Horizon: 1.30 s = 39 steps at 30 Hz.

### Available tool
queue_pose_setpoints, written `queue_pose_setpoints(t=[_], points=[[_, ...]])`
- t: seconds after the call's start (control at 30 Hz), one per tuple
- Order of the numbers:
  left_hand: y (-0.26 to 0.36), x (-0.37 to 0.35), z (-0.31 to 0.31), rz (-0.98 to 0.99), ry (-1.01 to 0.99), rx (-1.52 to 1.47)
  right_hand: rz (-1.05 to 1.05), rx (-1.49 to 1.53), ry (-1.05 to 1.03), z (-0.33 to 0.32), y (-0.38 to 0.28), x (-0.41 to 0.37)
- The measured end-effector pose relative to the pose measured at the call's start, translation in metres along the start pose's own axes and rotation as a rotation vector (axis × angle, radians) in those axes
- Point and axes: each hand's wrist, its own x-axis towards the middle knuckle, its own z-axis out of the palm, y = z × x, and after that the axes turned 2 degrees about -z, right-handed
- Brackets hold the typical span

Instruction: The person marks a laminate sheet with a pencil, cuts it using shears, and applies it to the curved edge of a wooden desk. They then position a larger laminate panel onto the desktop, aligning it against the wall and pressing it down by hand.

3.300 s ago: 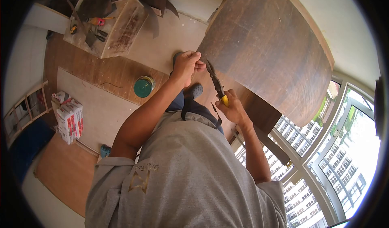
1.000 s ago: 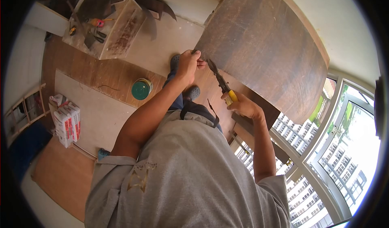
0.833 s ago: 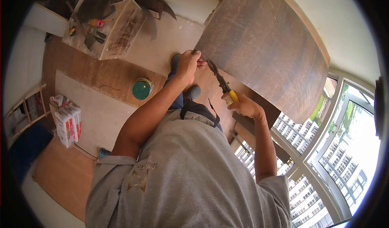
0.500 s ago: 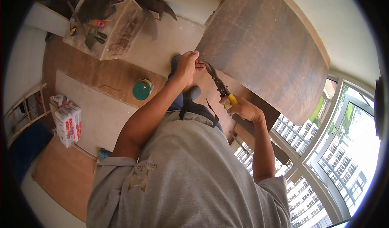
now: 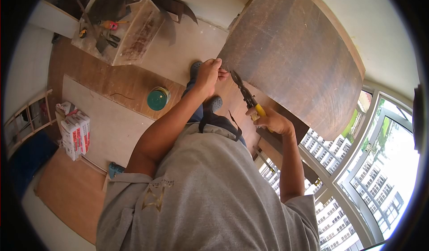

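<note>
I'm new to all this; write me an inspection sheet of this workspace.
Surface: large brown board, scuffed and speckled; its near corner is beside the left hand.
Job's things: yellow-handled tool, tip near the board's edge.
Clutter: small tools on a box; green-lidded tub and red-and-white bags on the floor.
Hands: right hand grips the tool; left fingers are bent close together, anything between them too small to tell.
Cables: one thin dark strand on the floor; cable or not, unclear.
Surroundings: pale wall, glass door.
</note>
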Motion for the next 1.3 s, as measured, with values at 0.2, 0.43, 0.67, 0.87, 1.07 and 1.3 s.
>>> queue_pose_setpoints(t=[0.2,0.43,0.67,0.87,1.07,1.3], points=[[0.001,-0.002,-0.002,-0.008,-0.034,0.007,-0.034,-0.061,0.1,0.001,-0.003,0.01],[0.009,-0.006,0.003,-0.06,-0.007,-0.01,-0.04,-0.107,0.019,-0.01,0.01,0.001],[0.005,-0.004,0.001,-0.064,-0.017,-0.027,-0.077,-0.008,0.009,-0.002,0.034,0.01],[0.005,-0.004,-0.001,-0.067,-0.008,-0.046,-0.011,0.043,-0.05,-0.003,0.018,0.023],[0.002,-0.003,-0.002,-0.088,0.017,-0.077,-0.07,-0.068,0.043,0.003,0.029,0.029],[0.003,0.0,-0.002,-0.051,0.013,-0.024,-0.117,-0.107,0.112,0.001,0.022,0.036]])
